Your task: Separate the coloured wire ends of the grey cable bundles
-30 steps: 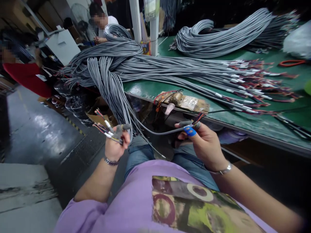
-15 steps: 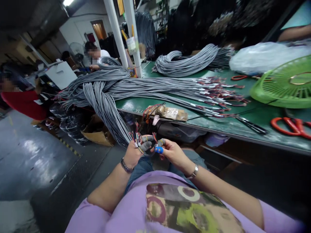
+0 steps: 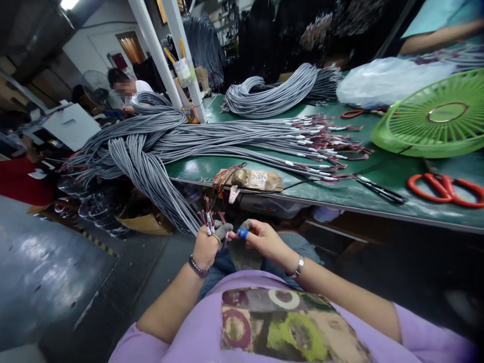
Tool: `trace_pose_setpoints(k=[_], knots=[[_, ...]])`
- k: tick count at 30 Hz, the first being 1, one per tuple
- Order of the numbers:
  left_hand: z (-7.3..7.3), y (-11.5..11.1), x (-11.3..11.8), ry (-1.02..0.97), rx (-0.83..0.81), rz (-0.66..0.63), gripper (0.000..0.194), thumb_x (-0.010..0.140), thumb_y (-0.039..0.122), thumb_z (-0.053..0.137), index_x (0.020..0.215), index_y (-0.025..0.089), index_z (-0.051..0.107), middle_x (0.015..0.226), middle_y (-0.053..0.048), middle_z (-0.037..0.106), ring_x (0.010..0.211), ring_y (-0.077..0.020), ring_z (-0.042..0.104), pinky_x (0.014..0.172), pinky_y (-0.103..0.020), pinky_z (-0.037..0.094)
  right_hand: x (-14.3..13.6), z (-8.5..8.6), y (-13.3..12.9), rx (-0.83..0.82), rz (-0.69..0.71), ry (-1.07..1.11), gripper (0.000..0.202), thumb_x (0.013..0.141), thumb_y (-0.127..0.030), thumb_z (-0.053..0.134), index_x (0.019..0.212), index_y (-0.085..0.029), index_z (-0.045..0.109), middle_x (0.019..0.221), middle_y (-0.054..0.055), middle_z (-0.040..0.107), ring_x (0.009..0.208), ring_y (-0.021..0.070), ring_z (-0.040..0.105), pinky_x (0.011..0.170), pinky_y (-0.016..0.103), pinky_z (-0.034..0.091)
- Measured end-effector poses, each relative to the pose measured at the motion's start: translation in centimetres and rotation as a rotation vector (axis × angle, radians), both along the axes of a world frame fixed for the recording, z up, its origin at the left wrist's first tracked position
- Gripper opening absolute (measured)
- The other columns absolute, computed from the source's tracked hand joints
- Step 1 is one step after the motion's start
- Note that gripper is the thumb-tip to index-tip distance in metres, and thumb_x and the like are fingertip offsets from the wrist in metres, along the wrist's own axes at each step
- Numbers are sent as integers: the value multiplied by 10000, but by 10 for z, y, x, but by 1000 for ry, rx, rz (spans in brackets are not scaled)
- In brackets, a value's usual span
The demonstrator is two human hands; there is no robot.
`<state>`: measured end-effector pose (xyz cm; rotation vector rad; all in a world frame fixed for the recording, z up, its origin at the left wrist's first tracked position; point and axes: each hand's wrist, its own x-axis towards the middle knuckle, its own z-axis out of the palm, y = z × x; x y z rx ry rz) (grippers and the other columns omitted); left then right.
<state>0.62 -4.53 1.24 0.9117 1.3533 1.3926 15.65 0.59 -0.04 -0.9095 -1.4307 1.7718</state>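
- At the far left of my head view I see a person in red, partly cut off by the edge.
- Next, a cardboard box sits low beside a thick bundle of grey cables, which drapes over the bench edge towards the hands.
- My left hand is curled closed around several cable ends, their white sleeves and coloured wires poking up past the thumb.
- My right hand meets it, thumb and finger drawn together (the thumb wears a blue wrap); I cannot tell whether anything is pinched there.
- Beyond the hands, a wooden block lies along the bench edge.
- Further right, more wire ends fan out on the green top, near a slender black-handled tool.
- Rightmost, I have a plastic bag, a green fan, orange-red-handled scissors and, behind, another person's forearm.
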Motion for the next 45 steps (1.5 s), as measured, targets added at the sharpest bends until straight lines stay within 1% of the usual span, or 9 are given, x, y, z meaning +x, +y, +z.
trace_pose_setpoints(k=[3,7,13,19,24,30,37,42,45], knots=[[-4,3,-4,52,-52,-34,258,697,385,736,690,135,669,553,-35,656,483,-118,568,468,-208,408,1,7,12,52,-59,-37,256,703,-409,692,725,-184,574,650,-15,595,509,84,467,465,209,393],[-7,7,-4,151,-26,-121,218,710,347,725,704,143,648,551,-24,648,494,-133,586,522,-240,474,-9,16,20,33,79,1,278,685,-399,710,710,-197,522,587,-31,588,524,108,524,509,233,423],[-8,19,-6,242,-67,-191,191,690,306,728,749,151,636,554,7,626,505,-128,580,520,-237,485,-16,19,32,-34,179,-11,289,704,-416,674,707,-206,476,552,-30,586,529,149,581,521,267,448],[-10,30,-12,256,-164,-300,285,682,399,727,729,126,659,535,-4,608,486,-124,542,492,-233,437,-9,19,42,24,122,-135,281,673,-413,683,677,-169,542,575,-21,561,535,110,485,523,242,383],[-13,30,-15,263,-87,-211,371,782,452,628,589,139,678,500,-6,561,507,-112,483,556,-240,402,-9,12,41,-99,51,-95,318,639,-437,703,663,-169,533,538,-52,477,495,76,382,478,221,301],[-19,31,-13,214,-75,-83,358,807,441,606,611,151,678,593,-22,635,598,-121,529,600,-232,386,-11,3,40,-167,12,-43,351,603,-443,745,643,-166,533,549,-55,462,500,68,360,472,214,286],[-20,34,-9,6,-199,-92,400,769,528,611,645,148,596,522,-5,609,397,-89,506,421,-200,348,-10,0,43,-167,17,-19,361,600,-457,748,645,-163,544,570,-48,456,523,76,360,480,218,305],[-21,34,-8,46,-178,-109,374,766,484,632,614,147,574,489,-1,597,373,-79,497,402,-188,347,-9,5,46,-163,12,-37,379,662,-500,694,785,-160,579,700,-12,550,605,101,440,537,231,354],[-24,32,-8,88,-183,-138,364,769,469,631,600,153,570,444,9,566,374,-89,503,405,-190,367,-12,8,48,-159,41,-22,401,640,-501,718,792,-161,570,734,-4,579,657,114,480,592,242,373]])
